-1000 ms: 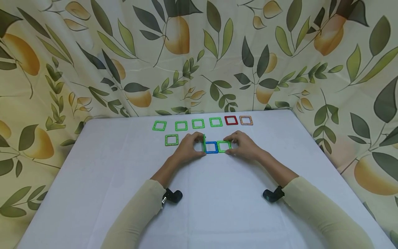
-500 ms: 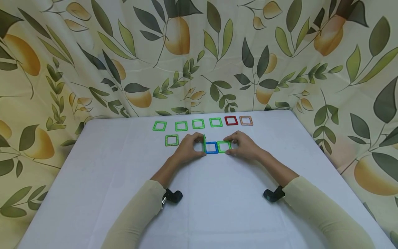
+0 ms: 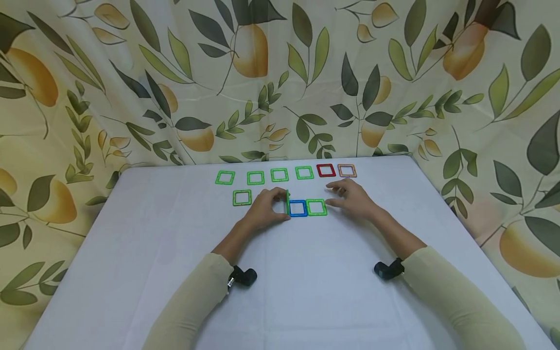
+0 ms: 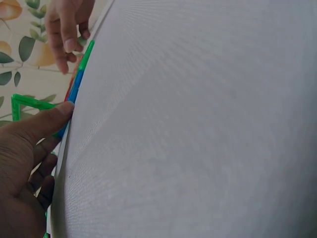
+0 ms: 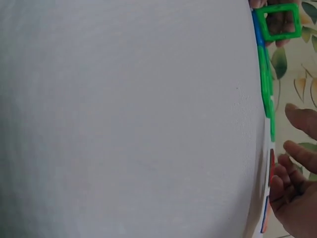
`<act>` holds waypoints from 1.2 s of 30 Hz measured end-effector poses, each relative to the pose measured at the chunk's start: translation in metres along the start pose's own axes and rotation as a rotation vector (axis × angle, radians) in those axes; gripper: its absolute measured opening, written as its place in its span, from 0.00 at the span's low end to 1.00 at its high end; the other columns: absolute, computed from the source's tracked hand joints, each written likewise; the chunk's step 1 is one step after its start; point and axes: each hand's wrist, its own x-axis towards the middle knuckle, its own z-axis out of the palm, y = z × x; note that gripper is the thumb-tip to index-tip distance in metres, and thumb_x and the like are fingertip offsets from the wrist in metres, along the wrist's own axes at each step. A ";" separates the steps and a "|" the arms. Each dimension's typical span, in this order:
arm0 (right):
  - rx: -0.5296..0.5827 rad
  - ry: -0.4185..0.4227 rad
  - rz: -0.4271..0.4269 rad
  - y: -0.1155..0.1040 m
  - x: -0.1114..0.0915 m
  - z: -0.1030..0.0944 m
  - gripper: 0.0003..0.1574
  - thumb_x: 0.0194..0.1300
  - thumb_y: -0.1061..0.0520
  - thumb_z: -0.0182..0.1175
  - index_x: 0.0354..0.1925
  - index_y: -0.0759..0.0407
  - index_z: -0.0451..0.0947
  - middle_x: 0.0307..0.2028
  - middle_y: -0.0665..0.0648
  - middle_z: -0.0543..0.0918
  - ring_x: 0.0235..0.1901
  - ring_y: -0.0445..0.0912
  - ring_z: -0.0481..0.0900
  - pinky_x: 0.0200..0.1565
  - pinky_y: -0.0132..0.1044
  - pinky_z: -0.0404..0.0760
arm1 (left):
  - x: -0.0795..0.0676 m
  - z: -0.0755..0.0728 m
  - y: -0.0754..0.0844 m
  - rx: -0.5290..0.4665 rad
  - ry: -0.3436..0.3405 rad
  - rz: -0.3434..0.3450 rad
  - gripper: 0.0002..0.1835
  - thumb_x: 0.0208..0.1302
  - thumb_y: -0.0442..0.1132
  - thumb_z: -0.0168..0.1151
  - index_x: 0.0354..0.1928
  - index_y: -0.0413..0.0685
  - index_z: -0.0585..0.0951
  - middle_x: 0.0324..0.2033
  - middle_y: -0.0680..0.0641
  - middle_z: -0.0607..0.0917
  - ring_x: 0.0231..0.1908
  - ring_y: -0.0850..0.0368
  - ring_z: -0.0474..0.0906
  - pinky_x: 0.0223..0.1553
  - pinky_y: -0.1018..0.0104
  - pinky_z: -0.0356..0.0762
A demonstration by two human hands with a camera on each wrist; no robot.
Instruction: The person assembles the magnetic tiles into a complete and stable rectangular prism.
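Note:
My left hand pinches a green square frame tile that stands upright on its edge. Against its foot lies a flat blue square tile, and a flat green tile joins the blue one on its right. In the right wrist view the upright tile shows its square opening, with left-hand fingers behind it. Just right of the flat green tile, my right hand hovers with thumb and fingers spread and nothing between them.
Along the table's back edge lie several green tiles, a red tile and an orange tile. One more green tile lies left of my left hand. Behind the white table hangs a patterned curtain.
My right hand has let go of the flat green tile and moved slightly right and away from it. My left hand stays in place on the upright tile.

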 end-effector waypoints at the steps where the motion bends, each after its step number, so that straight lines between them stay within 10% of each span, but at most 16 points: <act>1: 0.011 0.006 0.008 0.001 0.001 -0.001 0.34 0.68 0.53 0.72 0.67 0.66 0.77 0.57 0.66 0.77 0.55 0.60 0.74 0.58 0.55 0.74 | 0.000 0.000 0.000 -0.001 0.000 0.000 0.37 0.55 0.40 0.84 0.66 0.48 0.78 0.55 0.50 0.83 0.57 0.52 0.74 0.61 0.57 0.73; 36: 0.035 0.104 0.202 0.067 0.029 -0.039 0.47 0.71 0.55 0.70 0.77 0.71 0.61 0.62 0.73 0.69 0.60 0.66 0.66 0.63 0.60 0.68 | 0.002 -0.001 -0.001 -0.003 -0.017 0.006 0.36 0.54 0.40 0.84 0.65 0.47 0.80 0.56 0.50 0.84 0.57 0.52 0.74 0.62 0.57 0.72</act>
